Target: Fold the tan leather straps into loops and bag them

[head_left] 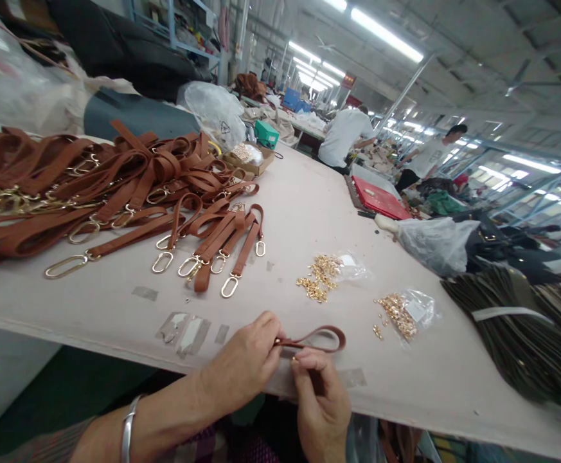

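At the table's near edge my left hand [244,360] is closed on one end of a short brown leather strap [321,339], which loops to the right and lies on the table top. My right hand [319,402] sits just below it, fingers pinched on a tiny gold piece [293,359] close to the strap's held end. Two opened clear bags spill small gold studs: one heap [319,276] ahead of my hands, another [396,313] further right.
A big pile of brown straps with gold oval rings [111,193] covers the left of the pale table [309,206]. Dark stacked material [525,334] lies at the right edge, beside a plastic bag [434,241]. A red tray [380,199], small boxes and two people stand at the far end.
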### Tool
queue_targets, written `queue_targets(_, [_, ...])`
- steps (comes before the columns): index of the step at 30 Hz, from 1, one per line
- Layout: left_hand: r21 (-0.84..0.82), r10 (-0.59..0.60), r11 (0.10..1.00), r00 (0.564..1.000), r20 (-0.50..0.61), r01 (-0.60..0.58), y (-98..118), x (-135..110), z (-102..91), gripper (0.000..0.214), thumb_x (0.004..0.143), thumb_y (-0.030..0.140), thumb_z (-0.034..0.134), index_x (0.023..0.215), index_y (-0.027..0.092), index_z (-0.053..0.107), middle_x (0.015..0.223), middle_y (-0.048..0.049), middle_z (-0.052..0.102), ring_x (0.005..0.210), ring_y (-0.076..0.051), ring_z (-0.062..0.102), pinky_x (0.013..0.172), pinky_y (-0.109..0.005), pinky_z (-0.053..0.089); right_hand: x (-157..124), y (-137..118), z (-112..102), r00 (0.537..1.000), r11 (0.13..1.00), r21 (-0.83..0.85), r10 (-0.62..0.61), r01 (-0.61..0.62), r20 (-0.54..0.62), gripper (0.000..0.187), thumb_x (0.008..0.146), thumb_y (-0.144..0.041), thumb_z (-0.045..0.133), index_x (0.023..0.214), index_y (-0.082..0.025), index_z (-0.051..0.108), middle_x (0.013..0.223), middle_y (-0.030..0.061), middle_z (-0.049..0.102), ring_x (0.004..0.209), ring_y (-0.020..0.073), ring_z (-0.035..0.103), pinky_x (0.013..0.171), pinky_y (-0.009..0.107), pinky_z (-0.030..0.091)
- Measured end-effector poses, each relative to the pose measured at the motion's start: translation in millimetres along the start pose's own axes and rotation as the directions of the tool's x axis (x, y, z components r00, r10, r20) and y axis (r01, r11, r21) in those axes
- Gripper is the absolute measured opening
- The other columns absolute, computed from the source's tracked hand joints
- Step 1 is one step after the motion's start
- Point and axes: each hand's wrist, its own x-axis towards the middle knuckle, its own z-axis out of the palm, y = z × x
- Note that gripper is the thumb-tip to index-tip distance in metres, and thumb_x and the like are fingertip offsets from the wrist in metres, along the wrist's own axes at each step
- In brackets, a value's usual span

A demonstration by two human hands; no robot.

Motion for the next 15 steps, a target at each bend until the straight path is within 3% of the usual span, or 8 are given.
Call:
queue_targets(6, [0.117, 0.084, 0.989, 0.994, 0.063, -0.091, -4.8, 1.7, -2.5, 0.024, 0.083, 0.001, 0.043, 0.09, 0.018, 0.058, 0.089, -0.0029, 0.059, 0.086, -0.019, 0.056, 0.079, -0.032, 0.044, 0.2, -1.8, 5.3, 0.999, 0.999, 0.023, -0.03, 0.03, -0.013, 0.012, 0.089, -0.015, 0.06, 0.083, -0.024, 0.064, 0.083, -0.0014, 0.069, 0.081, 0.013, 0.065, 0.075, 0.021, 0.051])
queue_targets(15, [0.024, 0.013, 1.0, 0.999, 0.047, -0.014, 1.2, -1.7, 1.3, 0.017, 0.084, 0.007, 0.049, 0.088, 0.018, 0.061, 0.085, -0.0019, 0.064, 0.082, -0.017, 0.06, 0.072, -0.026, 0.045, -4.7, 3.3, 2.6, 0.999, 0.998, -0.049, -0.038, 0.037, -0.019, 0.011, 0.089, -0.014, 0.06, 0.085, -0.024, 0.064, 0.089, -0.0003, 0.072, 0.087, 0.0136, 0.068, 0.079, 0.022, 0.053])
